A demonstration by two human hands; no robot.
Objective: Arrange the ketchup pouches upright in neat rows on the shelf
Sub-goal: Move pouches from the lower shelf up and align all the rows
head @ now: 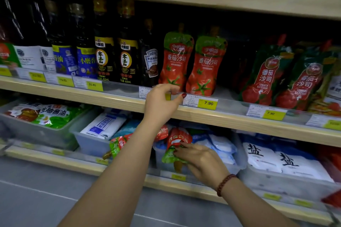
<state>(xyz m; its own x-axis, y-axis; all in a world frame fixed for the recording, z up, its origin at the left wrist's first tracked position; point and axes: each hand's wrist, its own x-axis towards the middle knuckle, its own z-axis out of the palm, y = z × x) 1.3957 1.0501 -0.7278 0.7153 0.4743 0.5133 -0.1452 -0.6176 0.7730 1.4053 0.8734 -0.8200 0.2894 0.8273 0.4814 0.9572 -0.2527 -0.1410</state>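
Head cam, only view there is. The right hand (201, 160) is reaching down to the lower shelf (83, 166) and its fingers (181, 150) are clamping on the green spout end of a ketchup pouch (176, 140) that's lying among the salt bags (262, 155). The pouch's long axis is running roughly front to back, w/ the spout end toward the person and the red base pointing away. So imo it's needing a flip before it can stand.

A 2nd loose pouch (120, 143) is lying just left of it, half hidden behind the left forearm.

The left hand (162, 101) is up at the lip of the middle shelf (83, 94), wrist bent back and fingers curling right at the foot of the left standing pouch (175, 61). Can't tell if it's pinching the pouch base, the clear price rail or nothing.

Its twin pouch (206, 66) is standing right beside, both upright at the front. Dark green tomato ketchup pouches (265, 79) are sitting further right, w/ a gap between.

So the held pouch is sitting below and a bit right of its row, and the right hand is the nearer one for lifting it up.
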